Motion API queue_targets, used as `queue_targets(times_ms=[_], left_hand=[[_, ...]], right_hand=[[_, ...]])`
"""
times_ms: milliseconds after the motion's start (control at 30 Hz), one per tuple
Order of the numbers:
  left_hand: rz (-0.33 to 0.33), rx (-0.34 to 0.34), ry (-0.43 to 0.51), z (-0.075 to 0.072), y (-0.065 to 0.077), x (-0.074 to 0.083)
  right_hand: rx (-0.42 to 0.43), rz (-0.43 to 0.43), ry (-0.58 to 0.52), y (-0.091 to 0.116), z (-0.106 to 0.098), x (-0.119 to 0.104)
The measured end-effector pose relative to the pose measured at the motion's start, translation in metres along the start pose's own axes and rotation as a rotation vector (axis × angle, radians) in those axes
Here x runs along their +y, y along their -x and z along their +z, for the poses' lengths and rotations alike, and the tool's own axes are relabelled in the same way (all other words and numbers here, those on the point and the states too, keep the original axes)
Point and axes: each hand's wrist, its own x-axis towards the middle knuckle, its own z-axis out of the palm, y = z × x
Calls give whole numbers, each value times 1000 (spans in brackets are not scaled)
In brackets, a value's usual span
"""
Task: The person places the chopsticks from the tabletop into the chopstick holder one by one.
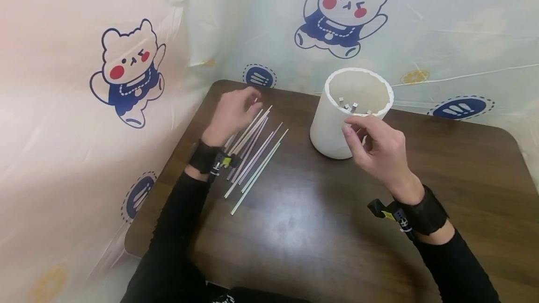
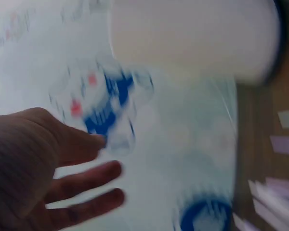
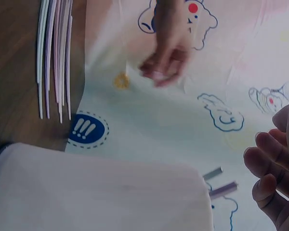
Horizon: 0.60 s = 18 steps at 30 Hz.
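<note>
The tub is plain white; the sticks are pale green, lilac and, though blurred, perhaps cream. Brown wood-grain tabletop, black sleeves, whitish sheet printed with navy-and-red bears.

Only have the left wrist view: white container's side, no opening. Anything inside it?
Observer: Yes, the head view shows several stick ends inside the white container.
Operator: Where's the right hand?
Observer: In the head view, the right hand is at the container's near side; whether they touch is unclear.
Operator: Holding a stick?
Observer: No stick shows in its fingers in the right wrist view.
</note>
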Motion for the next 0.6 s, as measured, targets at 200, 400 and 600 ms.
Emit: queue_targets(times_ms=[200, 400, 600], left_hand=[[-243, -263, -107, 3, 23, -66], [-343, -478, -146, 15, 46, -94], [-364, -487, -137, 23, 57, -99]], right_hand=[[-31, -75, -8, 4, 11, -6], [-103, -119, -11, 12, 22, -10], [-164, -127, -7, 18, 28, -12]])
